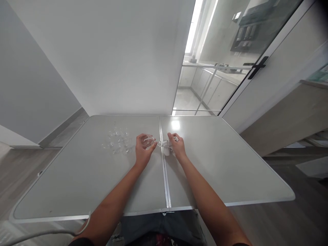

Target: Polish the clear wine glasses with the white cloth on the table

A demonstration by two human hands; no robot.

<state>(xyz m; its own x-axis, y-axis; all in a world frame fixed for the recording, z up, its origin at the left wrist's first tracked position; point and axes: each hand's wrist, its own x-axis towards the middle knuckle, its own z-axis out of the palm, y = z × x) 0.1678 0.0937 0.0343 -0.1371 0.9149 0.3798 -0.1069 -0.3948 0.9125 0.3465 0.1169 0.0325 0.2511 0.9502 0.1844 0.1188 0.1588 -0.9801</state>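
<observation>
My left hand (144,150) is closed around a clear drinking glass (148,140), tilted on its side with its round mouth toward the left. The narrower end of the glass points at my right hand (177,145), which grips a crumpled white cloth (167,148). The cloth hangs below my fingers and is close to that end of the glass; whether they touch, I cannot tell. To the left, several small clear glass-like pieces (118,140) lie in a loose group on the table, their exact shapes hard to make out.
The pale table (77,184) has a metal-edged seam (165,181) down its middle, beneath my hands. A white wall (115,61) rises behind it. At the right is a glazed door with a black handle (258,67). A pale cable (51,232) runs past the table's near left edge.
</observation>
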